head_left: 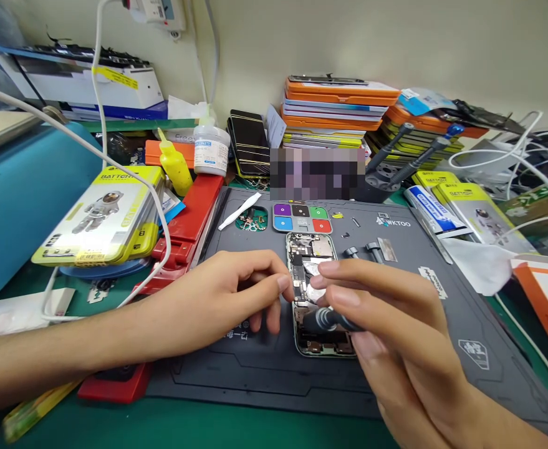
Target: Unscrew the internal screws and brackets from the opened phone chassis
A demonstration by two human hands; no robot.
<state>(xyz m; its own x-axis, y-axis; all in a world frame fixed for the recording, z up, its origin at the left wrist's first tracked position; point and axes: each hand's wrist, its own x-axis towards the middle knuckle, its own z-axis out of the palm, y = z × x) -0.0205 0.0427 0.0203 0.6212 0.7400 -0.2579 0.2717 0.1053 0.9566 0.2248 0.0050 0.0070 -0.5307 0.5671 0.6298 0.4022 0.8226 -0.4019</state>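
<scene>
An opened smartphone (300,274) lies on the dark grey work mat (255,380), its circuit boards and inner parts exposed. At its left edge my left hand (250,287) has its fingers curled, with thumb and index fingertip against the frame. My right hand (409,330) pinches a dark grey screwdriver (326,319) between thumb and fingers, holding it slanted over the phone's lower half. The screwdriver's tip cannot be made out, and my right fingers cover part of the phone's right side.
Beyond the phone sit a coloured magnetic tray (302,218), a white pry tool (240,211) and small screwdriver bits (373,251). Battery boxes (100,215) and a red clamp-like tool (184,227) stand left. Orange cases (339,93) are stacked behind; a white cable (161,206) crosses the left.
</scene>
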